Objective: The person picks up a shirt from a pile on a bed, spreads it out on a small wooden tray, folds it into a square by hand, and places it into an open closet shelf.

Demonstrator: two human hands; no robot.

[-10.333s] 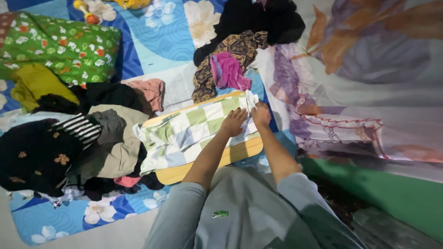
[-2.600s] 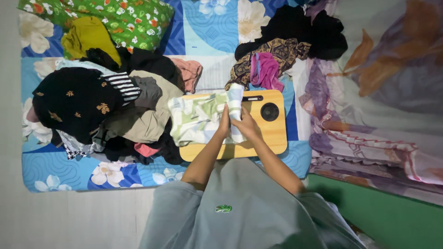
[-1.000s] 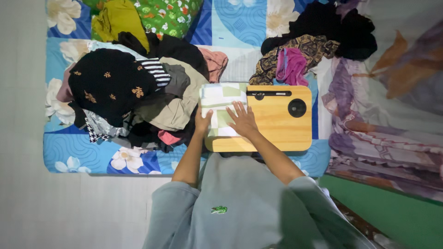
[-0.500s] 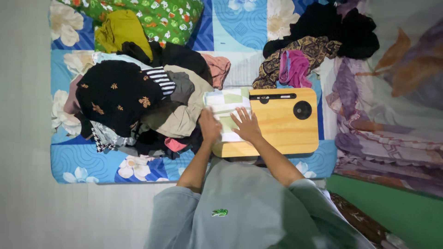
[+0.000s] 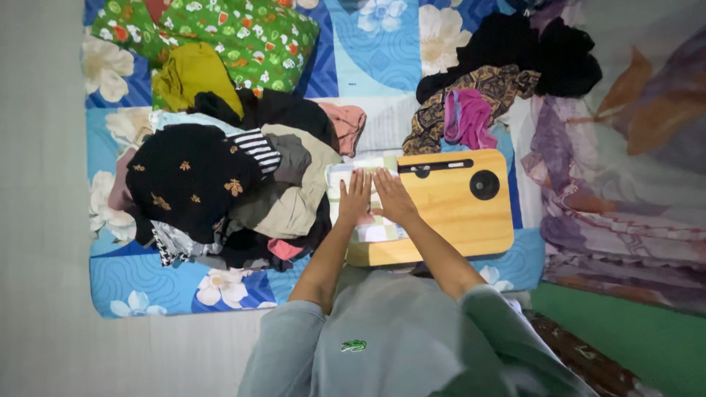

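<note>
Both hands flat, fingers spread, gripping nothing: left hand point(image 5: 355, 198), right hand point(image 5: 393, 197) press folded checked cloth point(image 5: 353, 224) on left end of lap table point(image 5: 456, 213). Step: smoothing fold. Next likely needs pinch grip at cloth edge.

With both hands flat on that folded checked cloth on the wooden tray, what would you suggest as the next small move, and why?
Probably lift the folded checked cloth off the wooden tray and set it aside. It already lies as a compact rectangle at the tray's left end, with the left hand and right hand pressing it flat, and the pile of unfolded clothes lies just beside it.
</note>
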